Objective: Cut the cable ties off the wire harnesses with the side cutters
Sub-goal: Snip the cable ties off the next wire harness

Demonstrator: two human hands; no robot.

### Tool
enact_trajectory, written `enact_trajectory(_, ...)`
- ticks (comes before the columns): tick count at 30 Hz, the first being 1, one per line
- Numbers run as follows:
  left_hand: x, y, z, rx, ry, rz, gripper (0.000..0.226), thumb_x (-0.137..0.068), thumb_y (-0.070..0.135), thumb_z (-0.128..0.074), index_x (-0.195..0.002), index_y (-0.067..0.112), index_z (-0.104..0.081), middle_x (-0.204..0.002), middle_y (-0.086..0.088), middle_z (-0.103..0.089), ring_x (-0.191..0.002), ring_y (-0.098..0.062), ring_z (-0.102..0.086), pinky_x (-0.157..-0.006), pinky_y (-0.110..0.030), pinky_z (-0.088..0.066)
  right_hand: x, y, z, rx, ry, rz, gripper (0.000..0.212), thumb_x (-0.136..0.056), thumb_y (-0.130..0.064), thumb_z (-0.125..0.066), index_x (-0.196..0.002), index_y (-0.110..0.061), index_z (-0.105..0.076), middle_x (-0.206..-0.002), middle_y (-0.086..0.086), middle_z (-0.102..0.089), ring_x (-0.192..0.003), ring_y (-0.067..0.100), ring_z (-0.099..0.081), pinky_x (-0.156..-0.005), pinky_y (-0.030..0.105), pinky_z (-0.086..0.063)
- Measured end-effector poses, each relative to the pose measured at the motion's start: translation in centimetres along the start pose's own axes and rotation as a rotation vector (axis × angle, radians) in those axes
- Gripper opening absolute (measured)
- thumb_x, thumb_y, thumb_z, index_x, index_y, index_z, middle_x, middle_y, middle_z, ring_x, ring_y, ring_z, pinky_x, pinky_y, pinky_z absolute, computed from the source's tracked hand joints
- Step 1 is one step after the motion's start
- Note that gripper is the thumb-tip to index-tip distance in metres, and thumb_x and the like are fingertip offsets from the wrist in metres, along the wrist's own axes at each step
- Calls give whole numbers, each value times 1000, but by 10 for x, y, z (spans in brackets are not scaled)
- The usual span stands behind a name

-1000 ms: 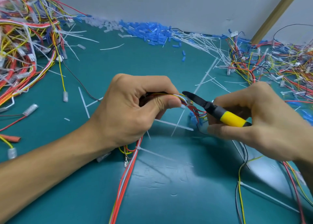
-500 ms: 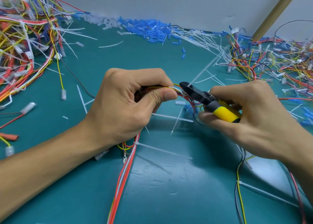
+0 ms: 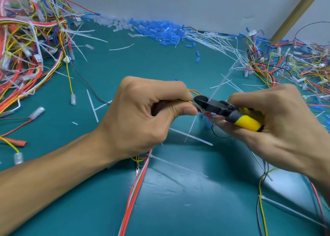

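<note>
My left hand (image 3: 142, 114) is closed on a wire harness (image 3: 135, 187) of red, white and yellow wires, which hangs from the fist toward the near edge. My right hand (image 3: 278, 127) grips the side cutters (image 3: 226, 111), black-jawed with a yellow handle. The jaws sit at my left thumb tip, on the bundle where a white cable tie (image 3: 218, 87) sticks up and back. Another tie (image 3: 178, 164) wraps the harness below my left hand, its tail lying to the right.
A big tangle of harnesses (image 3: 26, 48) fills the far left, another tangle (image 3: 294, 64) the far right. Blue sleeves (image 3: 160, 30) and cut ties (image 3: 214, 41) lie along the back wall. Loose ties scatter over the teal mat (image 3: 178, 209).
Both hands have drawn closer together and slightly up. The cutter jaws have moved left onto the bundle at my left thumb; the tie tail now points up.
</note>
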State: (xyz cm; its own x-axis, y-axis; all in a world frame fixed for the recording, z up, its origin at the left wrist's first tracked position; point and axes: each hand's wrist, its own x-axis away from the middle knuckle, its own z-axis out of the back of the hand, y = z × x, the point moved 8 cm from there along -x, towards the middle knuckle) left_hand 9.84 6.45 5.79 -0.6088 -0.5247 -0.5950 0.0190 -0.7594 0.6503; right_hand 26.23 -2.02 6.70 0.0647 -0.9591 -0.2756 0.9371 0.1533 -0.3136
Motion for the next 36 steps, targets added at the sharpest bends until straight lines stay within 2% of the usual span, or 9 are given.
enact_trajectory(4,0,-1,2,4,22,12,19,-94,19,-72,-76,13,-71,-56,-3,-47,-55,-26,-40,-51,-35,-34,-2,-3,-2,37,-21,14,25,-90,-40,-68,-75,-28,-52,-62,-2,-45,-59,23,-43,-51,42,-40)
enact_trajectory(8,0,-1,3,18,40,6,20,-94,21,-71,-78,9,-73,-56,-6,-50,-54,-31,-45,-51,-37,-37,-1,-1,0,31,-16,-10,31,-88,-40,-66,-66,-31,-47,-56,7,-32,-55,24,-30,-47,41,-33)
enact_trajectory(12,0,-3,5,9,59,8,21,-95,22,-71,-78,11,-73,-55,-6,-49,-53,-28,-43,-50,-37,-35,-1,-3,-2,70,-35,13,28,-90,-35,-66,-73,-23,-47,-59,-2,-40,-58,26,-40,-50,47,-38)
enact_trajectory(15,0,-2,4,4,48,3,20,-94,21,-71,-77,10,-73,-55,-7,-49,-53,-29,-43,-50,-37,-35,-1,1,0,74,-40,-10,30,-87,-35,-66,-68,-22,-47,-55,5,-37,-55,29,-37,-47,47,-37)
enact_trajectory(19,0,-2,3,2,34,4,19,-94,18,-72,-77,9,-73,-55,-5,-48,-54,-28,-42,-50,-36,-35,-1,-2,-2,142,-40,20,23,-88,-34,-65,-75,-22,-50,-60,-2,-43,-59,28,-42,-50,47,-40)
enact_trajectory(22,0,1,0,-21,-5,-24,20,-93,17,-71,-76,7,-73,-55,-5,-49,-54,-26,-41,-51,-36,-36,0,2,-1,164,-56,0,21,-81,-27,-65,-71,-16,-52,-57,8,-40,-56,33,-40,-46,46,-39)
enact_trajectory(26,0,-2,1,-24,3,-4,22,-93,18,-72,-74,6,-72,-54,-7,-47,-54,-27,-40,-51,-37,-35,-1,-7,-5,199,-41,12,17,-85,-31,-62,-76,-20,-53,-65,-1,-48,-62,31,-44,-51,46,-42)
enact_trajectory(30,0,-1,-1,-20,-4,-1,23,-93,20,-71,-74,6,-71,-54,-7,-47,-54,-27,-39,-50,-38,-34,0,-4,-4,141,-41,-18,21,-81,-28,-62,-69,-17,-49,-55,6,-39,-57,35,-38,-48,48,-39)
enact_trajectory(36,-1,-2,-1,-23,-25,15,23,-93,17,-71,-74,6,-70,-54,-4,-45,-54,-25,-38,-51,-37,-34,-2,-8,-13,75,-104,-19,20,-89,-39,-56,-81,-21,-51,-69,-5,-49,-67,29,-48,-57,51,-44)
